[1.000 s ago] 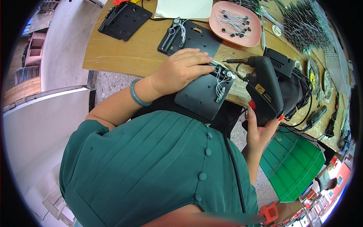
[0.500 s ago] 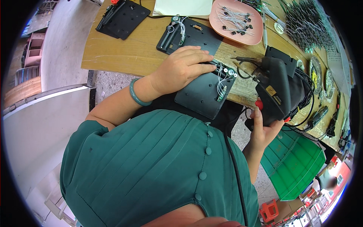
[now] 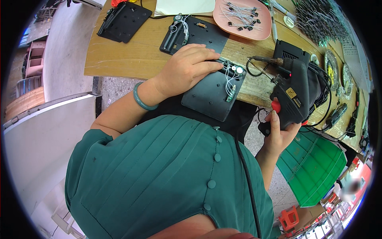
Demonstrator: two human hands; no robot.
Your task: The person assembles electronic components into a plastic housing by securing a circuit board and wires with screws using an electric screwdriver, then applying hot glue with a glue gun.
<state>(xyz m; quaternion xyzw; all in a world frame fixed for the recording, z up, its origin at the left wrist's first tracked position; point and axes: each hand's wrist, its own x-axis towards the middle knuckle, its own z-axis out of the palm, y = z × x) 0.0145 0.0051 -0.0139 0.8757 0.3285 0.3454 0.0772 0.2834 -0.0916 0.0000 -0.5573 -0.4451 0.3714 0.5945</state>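
Observation:
My left hand [image 3: 188,71] lies over the upper edge of a black panel [image 3: 207,99], fingers along its bar and thumb hidden. White wires [image 3: 230,81], a small green circuit board [image 3: 231,92] and round silver parts [image 3: 238,70] sit at the panel's right side. The panel juts over the table edge toward my lap. In my right hand [image 3: 280,137] is a black soldering gun [image 3: 295,97] with a red trigger [image 3: 275,105]. My thumb is near the trigger, and the gun's tip points left toward the panel, apart from it.
A second wired black panel [image 3: 199,34] lies behind my left hand, with more panels [image 3: 127,24] at the far left. A pink tray [image 3: 223,24] holds wired black parts. Cables [image 3: 328,89] loop at the right, above a green crate [image 3: 314,167].
The soldering gun has tilted slightly, and its red trigger shows more. The table and the things on it have shifted a little left and up in view. My left hand stays on the panel.

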